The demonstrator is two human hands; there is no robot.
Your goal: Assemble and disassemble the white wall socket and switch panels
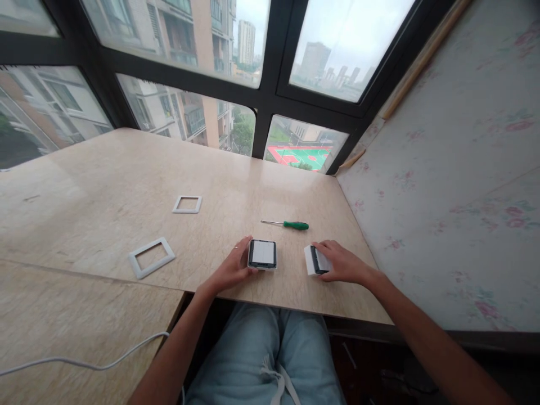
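My left hand (233, 265) rests on the desk with its fingers against the left side of a square wall switch (262, 254) that lies face up, white with a dark rim. My right hand (340, 262) is curled around a second switch module (314, 260), tipped on its side near the desk's front edge. A green-handled screwdriver (287, 225) lies just beyond both hands, its tip pointing left.
Two white switch frames lie to the left, one large (151, 257) and one smaller (187, 204) farther back. A white cable (84, 363) crosses the lower desk at the bottom left. Dark-framed windows stand behind the marble-look desk (126, 169); a floral wall closes the right.
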